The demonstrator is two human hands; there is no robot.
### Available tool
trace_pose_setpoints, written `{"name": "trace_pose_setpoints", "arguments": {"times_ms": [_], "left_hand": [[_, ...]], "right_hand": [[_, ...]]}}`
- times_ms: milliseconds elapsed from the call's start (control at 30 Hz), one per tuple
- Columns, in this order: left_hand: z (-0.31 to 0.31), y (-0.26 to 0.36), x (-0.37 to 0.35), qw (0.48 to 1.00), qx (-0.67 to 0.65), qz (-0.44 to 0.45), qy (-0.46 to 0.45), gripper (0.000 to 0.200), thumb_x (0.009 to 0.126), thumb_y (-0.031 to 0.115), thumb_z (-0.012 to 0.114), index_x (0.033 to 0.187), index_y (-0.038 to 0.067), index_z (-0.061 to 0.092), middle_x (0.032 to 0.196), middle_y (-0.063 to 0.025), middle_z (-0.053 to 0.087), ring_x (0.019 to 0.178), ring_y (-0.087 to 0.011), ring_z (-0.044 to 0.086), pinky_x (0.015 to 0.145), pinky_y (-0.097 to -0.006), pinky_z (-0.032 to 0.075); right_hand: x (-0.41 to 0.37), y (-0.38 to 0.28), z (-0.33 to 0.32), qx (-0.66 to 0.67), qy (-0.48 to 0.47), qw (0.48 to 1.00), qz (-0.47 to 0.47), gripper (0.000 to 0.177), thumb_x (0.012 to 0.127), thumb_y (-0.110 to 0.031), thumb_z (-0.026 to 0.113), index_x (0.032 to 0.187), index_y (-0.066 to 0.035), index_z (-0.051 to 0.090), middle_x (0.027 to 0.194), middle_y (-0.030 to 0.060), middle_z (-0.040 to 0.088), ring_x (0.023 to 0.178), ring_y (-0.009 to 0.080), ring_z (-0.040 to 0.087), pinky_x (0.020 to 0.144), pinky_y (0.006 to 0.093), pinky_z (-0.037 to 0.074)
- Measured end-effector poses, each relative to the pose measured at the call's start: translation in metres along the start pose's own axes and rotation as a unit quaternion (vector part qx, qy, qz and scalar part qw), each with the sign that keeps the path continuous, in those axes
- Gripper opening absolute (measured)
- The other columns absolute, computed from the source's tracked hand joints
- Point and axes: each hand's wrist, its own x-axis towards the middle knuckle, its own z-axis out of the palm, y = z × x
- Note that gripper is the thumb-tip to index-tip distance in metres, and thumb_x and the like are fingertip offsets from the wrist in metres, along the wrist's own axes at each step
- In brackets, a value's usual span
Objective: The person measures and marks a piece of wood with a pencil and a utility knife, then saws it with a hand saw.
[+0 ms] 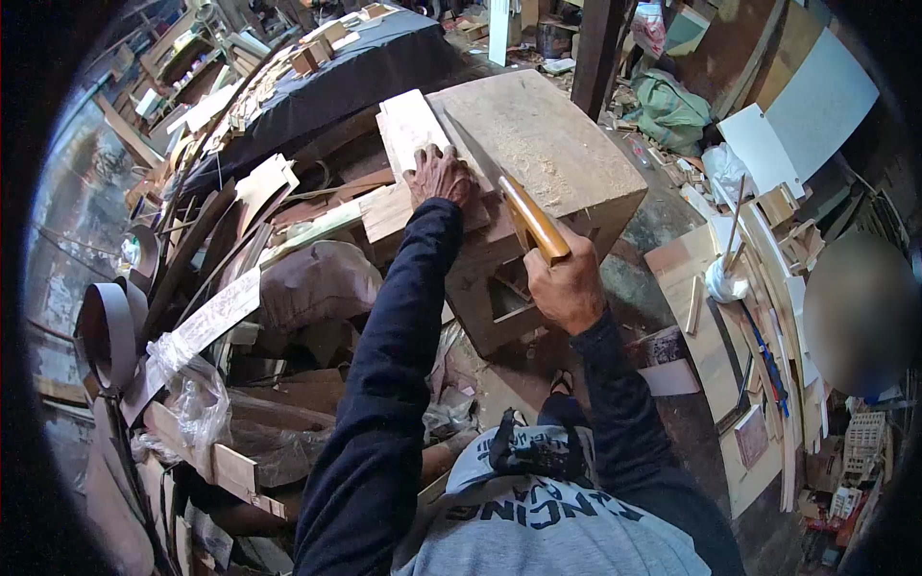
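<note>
My left hand (440,179) lies with its fingers spread on a pale wooden board (411,123), near the left side of a wooden box-like workbench (586,158). My right hand (567,280) is wrapped round the near end of a long tool with a yellow-brown wooden body (531,223), which looks like a saw or plane handle. The tool's far end points up and left towards the bench top. Its blade, if any, cannot be made out. Sawdust (549,173) is scattered on the bench top to the right of the board.
Scrap wood and plastic (202,408) crowd the left side. A dark-covered table (355,72) bears small wood pieces at the back. A dark post (603,58) stands behind the bench. Boards and tools lie on a plywood surface (706,384) to the right.
</note>
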Motion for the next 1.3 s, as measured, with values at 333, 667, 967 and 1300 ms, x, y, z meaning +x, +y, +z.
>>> {"name": "trace_pose_setpoints", "arguments": {"times_ms": [333, 667, 967, 1300], "left_hand": [[0.004, 0.003, 0.000, 1.000, -0.011, 0.021, 0.008, 0.036, 0.083, 0.028, 0.060, 0.114, 0.010, 0.059, 0.120, -0.0149, 0.053, 0.117, -0.0338, 0.047, 0.092, -0.0514, 0.045], [-0.001, 0.005, 0.000, 1.000, 0.004, 0.005, -0.011, 0.041, 0.078, 0.030, 0.064, 0.116, 0.014, 0.061, 0.120, -0.0123, 0.054, 0.120, -0.0303, 0.046, 0.092, -0.0506, 0.042], [0.004, 0.004, -0.001, 1.000, -0.010, 0.005, 0.000, 0.038, 0.084, 0.029, 0.060, 0.119, 0.015, 0.060, 0.119, -0.0120, 0.053, 0.119, -0.0301, 0.046, 0.091, -0.0492, 0.042], [0.003, 0.008, -0.003, 1.000, -0.011, -0.003, 0.019, 0.036, 0.085, 0.031, 0.061, 0.117, 0.015, 0.060, 0.118, -0.0137, 0.053, 0.114, -0.0329, 0.048, 0.089, -0.0494, 0.044]], "right_hand": [[-0.040, -0.021, -0.038, 0.039, -0.013, 0.999, 0.005, 0.036, 0.081, -0.004, 0.056, 0.116, 0.005, 0.059, 0.088, 0.0262, 0.063, 0.082, 0.0376, 0.067, 0.073, 0.0388, 0.053], [-0.075, -0.017, -0.049, 0.039, 0.037, 0.999, 0.003, 0.035, 0.080, -0.005, 0.056, 0.114, 0.004, 0.060, 0.085, 0.0257, 0.064, 0.082, 0.0412, 0.066, 0.073, 0.0407, 0.053], [0.000, -0.002, 0.003, -0.009, 0.024, 1.000, -0.005, 0.034, 0.084, -0.013, 0.062, 0.116, 0.001, 0.061, 0.074, 0.0250, 0.062, 0.072, 0.0419, 0.066, 0.064, 0.0420, 0.051], [-0.016, -0.018, -0.011, 0.057, 0.124, 0.989, -0.054, 0.034, 0.092, -0.017, 0.065, 0.118, 0.004, 0.062, 0.083, 0.0198, 0.069, 0.074, 0.0258, 0.070, 0.067, 0.0365, 0.054]]}}
